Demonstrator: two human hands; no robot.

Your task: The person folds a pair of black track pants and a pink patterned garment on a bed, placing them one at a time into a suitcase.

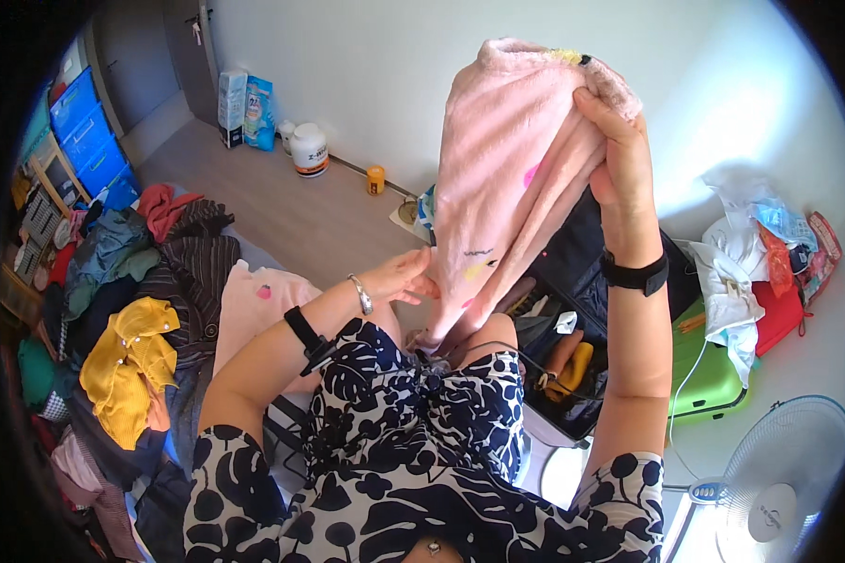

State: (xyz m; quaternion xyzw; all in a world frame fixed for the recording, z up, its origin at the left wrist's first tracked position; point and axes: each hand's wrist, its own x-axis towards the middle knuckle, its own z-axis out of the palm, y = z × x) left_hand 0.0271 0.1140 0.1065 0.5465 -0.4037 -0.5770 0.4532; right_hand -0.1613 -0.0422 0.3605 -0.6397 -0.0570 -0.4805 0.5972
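Observation:
A pink plush garment [498, 141] with small printed figures hangs in front of me, gathered and narrowing toward my lap. High on the right, my right hand [622, 150] grips its upper edge, thumb pressed on the cloth. My left hand [399, 280] is beside the lower part, fingers stretched toward the fabric and apart; whether they touch it I cannot tell. The exact cut of the garment is not clear from its folds. Another pink cloth [258, 305] with a printed pink motif lies left of my lap, partly behind my left forearm.
Clothes lie heaped at left, including a yellow knitted top [130, 371]. Blue storage boxes [89, 131] stand behind. An open black suitcase [573, 281] is at right, near a green case [714, 375] and a fan [784, 483]. A white tub [308, 150] stands by the wall.

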